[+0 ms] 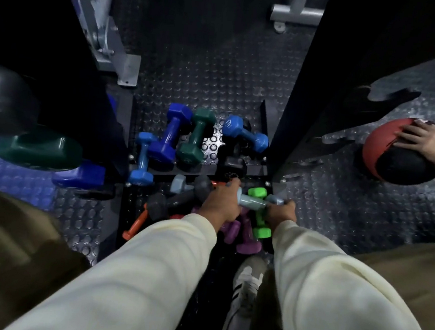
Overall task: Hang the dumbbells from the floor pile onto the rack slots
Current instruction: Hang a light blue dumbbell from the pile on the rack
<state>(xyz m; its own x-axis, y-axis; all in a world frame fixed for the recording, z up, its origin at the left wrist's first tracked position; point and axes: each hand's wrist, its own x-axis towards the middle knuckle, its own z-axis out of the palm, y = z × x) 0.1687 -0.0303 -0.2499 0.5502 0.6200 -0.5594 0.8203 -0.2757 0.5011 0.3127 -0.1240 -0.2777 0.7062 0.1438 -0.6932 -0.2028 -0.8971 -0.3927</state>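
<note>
A floor pile of dumbbells lies between the black rack (333, 77) uprights: dark blue (171, 133), teal (197, 137), light blue (246, 133), black (174, 199), orange (136, 225), purple (243, 240) and bright green (260, 217). A pale grey-blue dumbbell (251, 201) is held just above the pile between both hands. My left hand (220, 203) grips its left end. My right hand (282, 212) curls round its right end. On the left rack side hang a dark green dumbbell (39, 150) and a blue one (80, 175), seen end-on.
At the right, another person's hand (425, 142) rests on a red and black medicine ball (395, 155) on the studded rubber floor (210, 65). Grey machine feet (124, 70) stand at the back. My striped shoe (246, 282) is just behind the pile.
</note>
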